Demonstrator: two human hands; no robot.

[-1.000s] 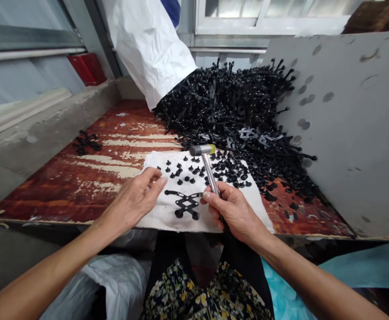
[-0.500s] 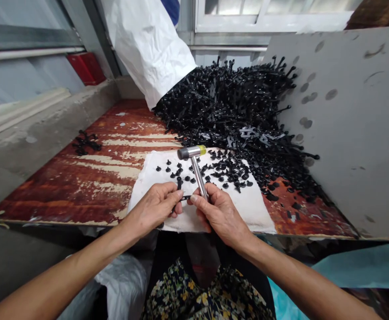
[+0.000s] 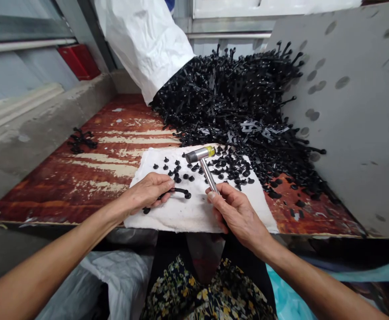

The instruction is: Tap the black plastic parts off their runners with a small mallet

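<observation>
My left hand [image 3: 152,189] is closed on a thin black plastic strip with round knobs [image 3: 182,192]; one knobbed end points right over the cloth and another sticks out below the palm. In my right hand [image 3: 229,205] is a small mallet [image 3: 201,155], its fingers wrapped round the metal handle. The mallet's head has a dark grey face on the left and a yellow one on the right, and hangs above the cloth. Under both hands lies a white cloth [image 3: 181,218]. Many small black knob-shaped pieces [image 3: 229,164] are scattered across its far half.
A tall heap of black plastic parts [image 3: 234,98] fills the back, spilling from a white sack [image 3: 147,44]. A grey panel [image 3: 357,120] borders the right side. Several black pieces [image 3: 82,140] lie at left on the worn red tabletop [image 3: 57,191]. A red box [image 3: 80,61] sits behind.
My hands have drawn apart: the left moved left with the black strip, the right moved right with the mallet. The strip has turned to point right. The view has tilted slightly down.
</observation>
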